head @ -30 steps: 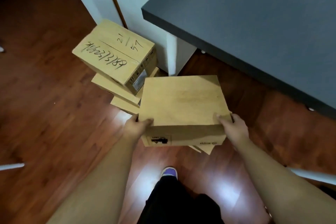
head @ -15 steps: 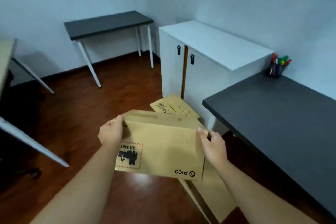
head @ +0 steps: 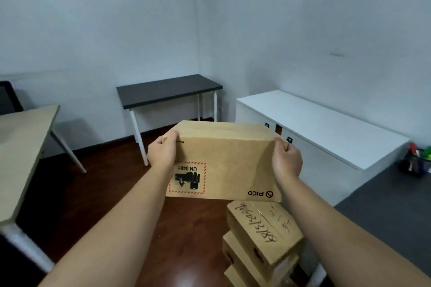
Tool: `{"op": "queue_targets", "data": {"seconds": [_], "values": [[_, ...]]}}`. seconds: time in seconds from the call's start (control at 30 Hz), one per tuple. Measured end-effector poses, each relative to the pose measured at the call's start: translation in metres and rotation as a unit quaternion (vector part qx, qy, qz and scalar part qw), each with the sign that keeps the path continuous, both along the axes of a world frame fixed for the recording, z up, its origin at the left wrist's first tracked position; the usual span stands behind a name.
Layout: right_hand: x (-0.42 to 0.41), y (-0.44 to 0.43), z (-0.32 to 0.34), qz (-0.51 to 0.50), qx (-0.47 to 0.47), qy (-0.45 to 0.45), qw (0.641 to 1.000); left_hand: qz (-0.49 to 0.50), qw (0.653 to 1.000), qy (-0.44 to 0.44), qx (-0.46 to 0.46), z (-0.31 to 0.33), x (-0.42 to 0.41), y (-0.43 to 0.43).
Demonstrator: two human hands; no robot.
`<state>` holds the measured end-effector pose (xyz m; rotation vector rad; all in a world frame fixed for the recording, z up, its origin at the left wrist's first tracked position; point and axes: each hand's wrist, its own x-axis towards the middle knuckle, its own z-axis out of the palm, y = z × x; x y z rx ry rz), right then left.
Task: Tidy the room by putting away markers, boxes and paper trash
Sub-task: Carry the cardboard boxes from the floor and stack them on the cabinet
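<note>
I hold a brown cardboard box in the air at chest height, its printed side with an upside-down "UN 3481" label and "PICO" mark facing me. My left hand grips its left end and my right hand grips its right end, fingers curled over the top edges. Below it, on the floor at the lower right, stands a stack of brown boxes; the top one has handwriting on it. A dark cup of coloured markers stands at the far right.
A white cabinet runs along the right wall. A dark grey desk is at my right, another dark desk stands in the far corner, and a light wood table is at the left. The floor is dark red wood.
Both hands have lifted the box from low near the floor stack up to chest height. The view has swung up from the floor to the room.
</note>
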<state>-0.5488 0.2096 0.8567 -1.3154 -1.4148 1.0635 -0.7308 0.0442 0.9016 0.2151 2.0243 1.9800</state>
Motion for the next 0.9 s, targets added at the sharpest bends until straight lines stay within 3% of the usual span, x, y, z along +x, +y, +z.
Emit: {"op": "queue_targets", "data": {"seconds": [0.2,0.43,0.7,0.9], "values": [[-0.062,0.063,0.002,-0.078,-0.014,0.018,0.997,-0.058,0.998,0.009,-0.025,0.006,-0.083,0.086],[-0.074,0.159,0.006,-0.157,0.0,-0.01,0.988,-0.138,0.99,0.009,0.004,-0.003,-0.115,0.213],[-0.093,0.274,0.024,-0.173,0.02,0.018,0.985,-0.155,0.988,0.013,0.025,0.006,-0.141,0.347],[-0.105,0.348,0.01,-0.167,-0.003,0.008,0.986,-0.222,0.975,0.015,0.005,-0.003,-0.164,0.443]]}}
